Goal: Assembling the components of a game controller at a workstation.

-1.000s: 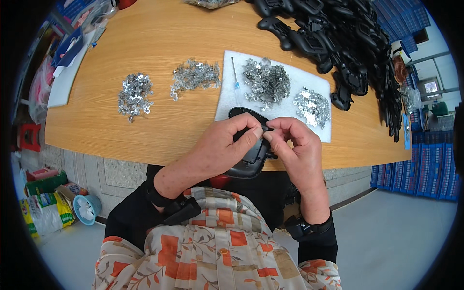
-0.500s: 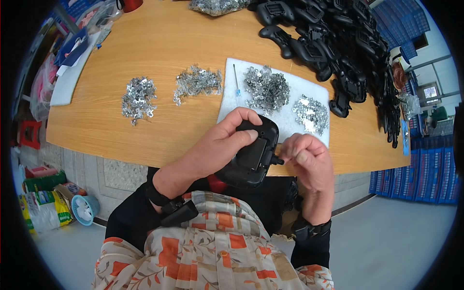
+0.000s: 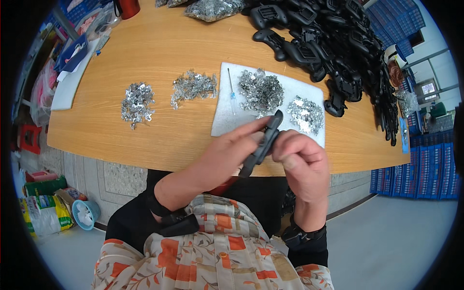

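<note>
My left hand (image 3: 224, 157) grips a black plastic game controller (image 3: 265, 145), turned almost edge-on above the near edge of the table. The fingers of my right hand (image 3: 305, 166) are curled in a pinch against the controller's right side; what they hold, if anything, is hidden. Just beyond my hands lies a white foam mat (image 3: 223, 126). On it rest a heap of small metal clips (image 3: 261, 91), a smaller pile of shiny metal pieces (image 3: 306, 115) and a thin screwdriver (image 3: 232, 92) with a blue-and-clear handle.
Two more piles of small metal parts, one at the left (image 3: 137, 104) and one beside the mat (image 3: 195, 89), lie on the wooden table (image 3: 96, 125). A large heap of black controllers (image 3: 333, 53) covers the far right. Bagged metal parts (image 3: 212, 8) sit at the back.
The controller has turned from showing its broad face to nearly edge-on, with my left hand still round it. My right hand has come slightly left and now meets its side.
</note>
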The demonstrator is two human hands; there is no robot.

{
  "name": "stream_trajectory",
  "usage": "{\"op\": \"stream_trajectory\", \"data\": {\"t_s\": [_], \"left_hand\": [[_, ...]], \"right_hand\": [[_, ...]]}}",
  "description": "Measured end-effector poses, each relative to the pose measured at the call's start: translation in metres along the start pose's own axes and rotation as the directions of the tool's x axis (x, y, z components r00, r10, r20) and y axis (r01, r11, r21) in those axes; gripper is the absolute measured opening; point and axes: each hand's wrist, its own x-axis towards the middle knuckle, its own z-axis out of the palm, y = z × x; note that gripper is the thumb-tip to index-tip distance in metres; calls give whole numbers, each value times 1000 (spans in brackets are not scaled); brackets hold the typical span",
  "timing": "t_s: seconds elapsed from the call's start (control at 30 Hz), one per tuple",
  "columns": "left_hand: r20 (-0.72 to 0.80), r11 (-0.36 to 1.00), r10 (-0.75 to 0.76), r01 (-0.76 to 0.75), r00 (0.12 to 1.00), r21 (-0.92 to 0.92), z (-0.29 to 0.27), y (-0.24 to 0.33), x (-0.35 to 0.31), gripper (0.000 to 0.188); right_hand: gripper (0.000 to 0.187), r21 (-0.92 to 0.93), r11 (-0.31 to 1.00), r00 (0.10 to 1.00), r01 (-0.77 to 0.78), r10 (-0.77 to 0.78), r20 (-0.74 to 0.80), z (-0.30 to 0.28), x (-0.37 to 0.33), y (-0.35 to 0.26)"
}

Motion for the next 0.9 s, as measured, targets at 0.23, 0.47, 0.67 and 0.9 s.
{"op": "stream_trajectory", "data": {"t_s": [0.23, 0.47, 0.67, 0.9], "left_hand": [[114, 921, -115, 149, 987, -359, -17, 2, -4, 56], [227, 835, -110, 214, 968, -507, -31, -3, -4, 63], [18, 923, -189, 184, 982, -337, -32, -11, -5, 52], [-26, 970, -215, 210, 976, -121, -19, -8, -6, 45]], "right_hand": [[10, 58, 996, 993, -67, 72, -95, -5, 2, 10], [12, -127, 984, 957, -126, 87, -276, -6, -4, 15], [6, -423, 901, 954, -101, -34, -298, -5, -3, 28], [2, -732, 677, 964, -72, -141, -226, 4, 4, 29]]}}
